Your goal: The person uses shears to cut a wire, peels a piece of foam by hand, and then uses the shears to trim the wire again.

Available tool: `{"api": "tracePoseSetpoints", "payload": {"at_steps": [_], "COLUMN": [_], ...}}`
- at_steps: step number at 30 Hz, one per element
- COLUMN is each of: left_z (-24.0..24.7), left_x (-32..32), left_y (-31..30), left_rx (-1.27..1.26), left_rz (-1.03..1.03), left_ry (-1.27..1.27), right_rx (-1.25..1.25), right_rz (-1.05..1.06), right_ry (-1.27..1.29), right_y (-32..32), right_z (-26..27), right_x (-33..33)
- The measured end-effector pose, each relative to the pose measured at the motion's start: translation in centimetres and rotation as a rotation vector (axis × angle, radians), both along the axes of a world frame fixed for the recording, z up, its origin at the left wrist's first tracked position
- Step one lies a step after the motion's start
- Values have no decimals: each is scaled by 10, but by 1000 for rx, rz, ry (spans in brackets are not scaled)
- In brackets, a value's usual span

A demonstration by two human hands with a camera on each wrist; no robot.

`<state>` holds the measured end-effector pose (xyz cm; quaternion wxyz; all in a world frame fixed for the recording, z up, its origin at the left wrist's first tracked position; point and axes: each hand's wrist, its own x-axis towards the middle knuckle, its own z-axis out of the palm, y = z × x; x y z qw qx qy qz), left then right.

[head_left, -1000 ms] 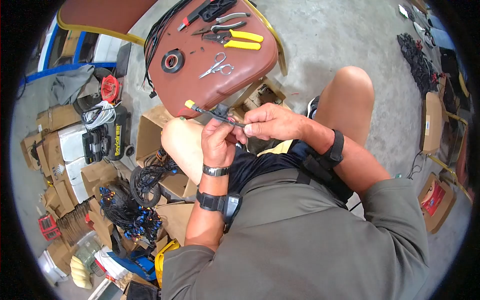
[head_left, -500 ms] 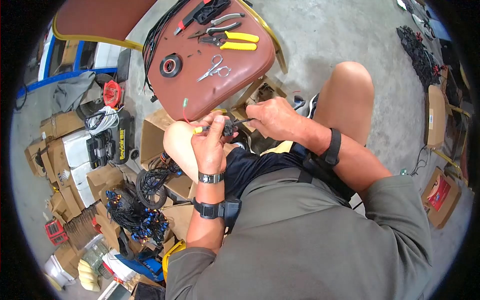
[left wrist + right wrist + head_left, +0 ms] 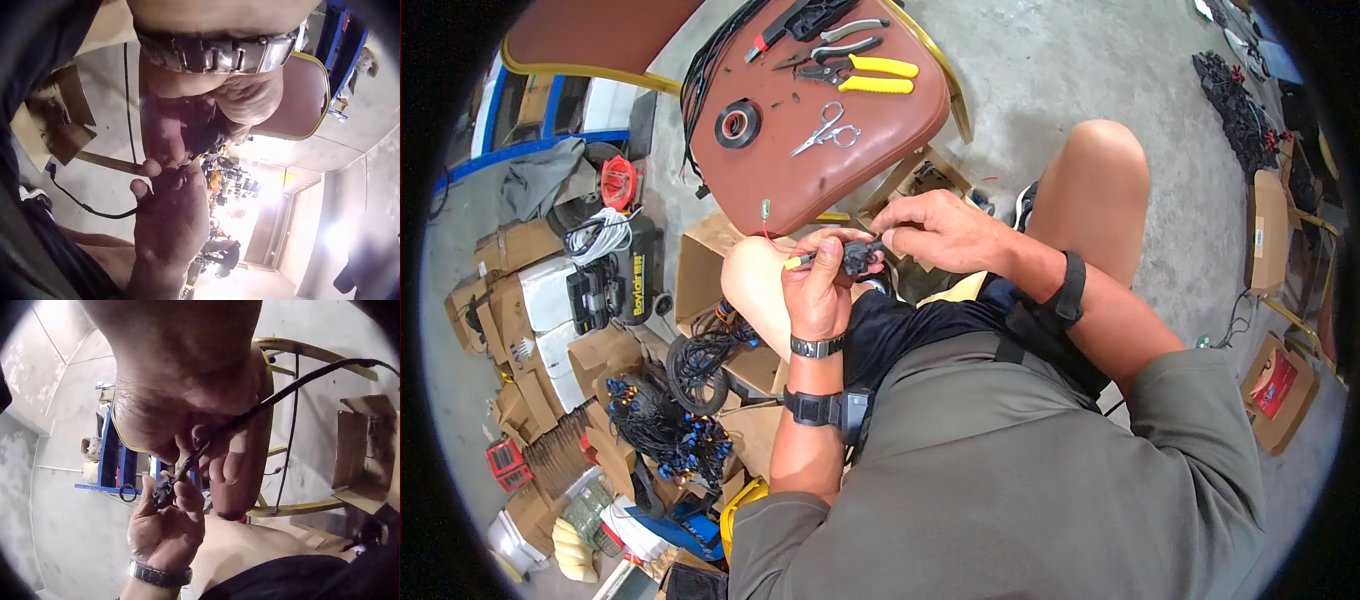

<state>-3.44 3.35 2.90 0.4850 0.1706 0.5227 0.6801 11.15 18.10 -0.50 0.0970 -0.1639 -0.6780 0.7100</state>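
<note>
My left hand (image 3: 818, 295), palm turned up, grips a black lumpy bundle (image 3: 861, 257) on a cable between thumb and fingers. A yellow connector (image 3: 797, 262) pokes out on the thumb's far side. Beyond the fingertips, a thin red wire ends in a small green piece (image 3: 766, 208) at the chair seat's edge. My right hand (image 3: 945, 232) pinches the cable close beside the bundle. In the right wrist view the black cable (image 3: 300, 384) runs from the bundle through the right fingers and away to the upper right.
On the brown chair seat (image 3: 850, 170) lie scissors (image 3: 828, 130), a roll of black tape (image 3: 738, 124), yellow-handled wire strippers (image 3: 880, 86), pliers (image 3: 850, 48) and a utility knife (image 3: 770, 38). An open cardboard box (image 3: 369, 456) stands below. Bundled cables (image 3: 665, 420) and boxes crowd the left floor.
My left hand has rolled palm up, bringing the bundle and the red wire with its green piece into sight. The right hand slid along the cable, then came back toward the left hand.
</note>
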Motion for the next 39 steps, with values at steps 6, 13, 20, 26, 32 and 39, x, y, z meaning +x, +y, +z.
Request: {"api": "tracePoseSetpoints", "payload": {"at_steps": [6,13,20,26,32,39], "left_z": [-5,-2,-8,-6,5,-1], "left_x": [0,8,13,18,21,14], "left_y": [1,9,14,18,25,22], "left_rx": [16,-21,-62,-83,-177,-165], "left_rz": [-96,-28,14,10,88,56], "left_ry": [24,93,260,197,91,56], "right_rx": [-110,-281,-326,-309,-137,58], "right_rz": [37,112,98,116,24,24], "right_ry": [9,-34,-4,-57,126,248], "right_y": [2,2,-1,1,-6,-6], "right_z": [4,3,0,1,2,6], "right_x": [2,1,1,3,5,6]}}
